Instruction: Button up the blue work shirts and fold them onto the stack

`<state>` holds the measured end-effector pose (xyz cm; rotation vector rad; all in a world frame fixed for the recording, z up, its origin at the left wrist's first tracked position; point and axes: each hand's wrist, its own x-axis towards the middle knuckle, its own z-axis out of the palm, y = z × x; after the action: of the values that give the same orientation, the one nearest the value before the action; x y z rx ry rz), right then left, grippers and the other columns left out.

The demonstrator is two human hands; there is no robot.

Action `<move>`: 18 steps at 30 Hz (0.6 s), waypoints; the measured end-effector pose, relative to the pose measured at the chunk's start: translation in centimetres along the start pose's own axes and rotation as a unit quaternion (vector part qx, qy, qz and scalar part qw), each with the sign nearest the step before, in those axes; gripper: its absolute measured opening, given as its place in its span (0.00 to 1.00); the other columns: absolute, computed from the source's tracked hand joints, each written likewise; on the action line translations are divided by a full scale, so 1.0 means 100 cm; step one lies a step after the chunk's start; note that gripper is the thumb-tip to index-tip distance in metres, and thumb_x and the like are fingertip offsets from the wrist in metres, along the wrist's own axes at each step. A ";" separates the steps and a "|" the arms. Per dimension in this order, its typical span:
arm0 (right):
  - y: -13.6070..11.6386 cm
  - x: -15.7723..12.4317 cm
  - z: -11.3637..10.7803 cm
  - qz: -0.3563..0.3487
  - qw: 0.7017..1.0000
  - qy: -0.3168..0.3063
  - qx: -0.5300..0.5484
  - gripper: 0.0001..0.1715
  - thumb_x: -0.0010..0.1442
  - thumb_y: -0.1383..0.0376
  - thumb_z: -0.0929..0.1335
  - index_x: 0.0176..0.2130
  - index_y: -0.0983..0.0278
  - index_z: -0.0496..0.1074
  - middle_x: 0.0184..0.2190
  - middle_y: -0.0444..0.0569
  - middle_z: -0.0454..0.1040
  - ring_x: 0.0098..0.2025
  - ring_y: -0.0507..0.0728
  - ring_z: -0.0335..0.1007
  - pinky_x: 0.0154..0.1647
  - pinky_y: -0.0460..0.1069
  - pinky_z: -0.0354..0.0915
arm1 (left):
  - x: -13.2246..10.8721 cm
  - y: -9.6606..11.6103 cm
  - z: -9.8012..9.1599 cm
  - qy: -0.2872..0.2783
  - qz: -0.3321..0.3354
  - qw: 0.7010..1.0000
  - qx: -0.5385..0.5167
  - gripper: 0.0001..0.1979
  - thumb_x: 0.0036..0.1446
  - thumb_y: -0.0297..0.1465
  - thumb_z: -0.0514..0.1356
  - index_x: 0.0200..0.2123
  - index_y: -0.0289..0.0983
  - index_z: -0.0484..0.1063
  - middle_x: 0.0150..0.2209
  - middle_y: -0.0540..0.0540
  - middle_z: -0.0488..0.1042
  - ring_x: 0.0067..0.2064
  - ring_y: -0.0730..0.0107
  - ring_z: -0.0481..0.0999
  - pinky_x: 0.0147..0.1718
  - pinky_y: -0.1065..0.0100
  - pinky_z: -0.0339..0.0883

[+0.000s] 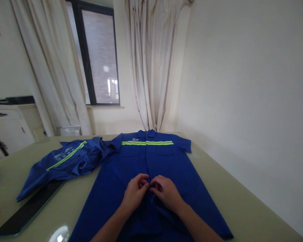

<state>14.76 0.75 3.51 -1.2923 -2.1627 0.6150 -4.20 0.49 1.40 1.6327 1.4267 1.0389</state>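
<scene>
A blue short-sleeved work shirt (pixel 166 164) lies spread front side up on the table, its collar toward the window. Yellow-green reflective stripes run across its chest, above two pockets. My left hand (pixel 136 190) pinches the shirt's front placket a little below the middle. Close beside it, my right hand (pixel 166 191) grips the same front edge, with its fingertips nearly touching those of the left. The fabric is slightly raised and bunched between the hands. Whether a button sits between the fingertips is too small to make out.
A second blue shirt (pixel 73 158) lies crumpled at the left, partly over a dark flat panel (pixel 27 210). A shiny round white object (pixel 60 234) sits at the near edge of the table (pixel 224 198). A wall borders the table's right side; curtains and a window stand behind.
</scene>
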 end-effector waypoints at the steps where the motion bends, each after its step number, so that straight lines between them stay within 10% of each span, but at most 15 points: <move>1: -0.001 0.000 0.001 -0.013 0.999 0.011 -0.031 0.06 0.62 0.63 0.71 0.41 0.58 0.77 0.33 0.43 0.75 0.33 0.53 0.70 0.35 0.46 0.60 | 0.001 0.000 0.000 -0.001 -0.001 1.000 -0.024 0.20 0.53 0.38 0.60 0.49 0.37 0.77 0.36 0.46 0.80 0.34 0.65 0.76 0.35 0.66 0.67; 18: 0.000 0.005 -0.002 -0.117 0.992 -0.003 -0.054 0.10 0.69 0.65 0.64 0.44 0.59 0.76 0.38 0.47 0.74 0.39 0.54 0.72 0.41 0.46 0.64 | -0.004 0.002 -0.001 0.060 0.046 0.997 -0.024 0.16 0.59 0.38 0.59 0.47 0.37 0.77 0.38 0.45 0.80 0.35 0.64 0.76 0.37 0.64 0.69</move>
<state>14.73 1.21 3.75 -1.0670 -2.3359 0.4137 -4.18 0.02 1.58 1.6377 1.4027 1.2333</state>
